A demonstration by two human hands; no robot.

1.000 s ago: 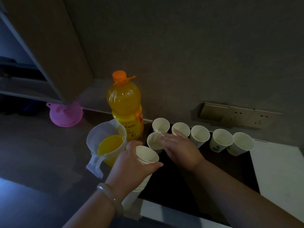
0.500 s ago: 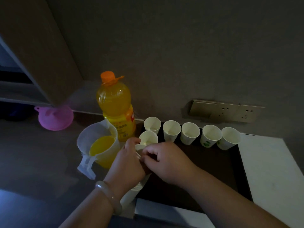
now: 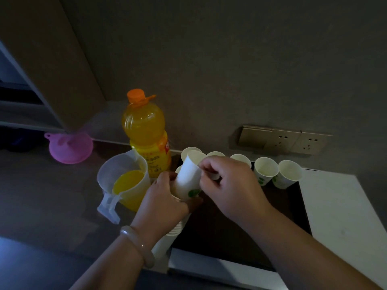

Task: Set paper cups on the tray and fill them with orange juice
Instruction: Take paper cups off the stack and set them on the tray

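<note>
A smooth, pale bangle (image 3: 137,246) circles the left wrist, both bare forearms reaching in from the near edge. The left hand (image 3: 165,203) curls round a nested stack of paper cups (image 3: 172,231), white with ribbed rims, held slanting at the near left corner of a flat, dark, rectangular tray (image 3: 209,237). The right hand (image 3: 232,187), knuckles up and wrist bent down, pinches the rim of the top cup (image 3: 188,176) between thumb and fingertips. That cup tilts with its mouth away, a green print near its base, which sits at the mouth of the stack. Left of the hands on the dull grey counter (image 3: 52,206) stands a translucent plastic pitcher (image 3: 123,181) partly filled with orange juice. Behind it rises a rounded plastic juice bottle (image 3: 146,132) with an orange cap. A row of upright white cups (image 3: 266,170) lines the tray's far edge. A pink funnel (image 3: 70,147) lies far left, and brass-toned wall sockets (image 3: 293,141) sit far right.
</note>
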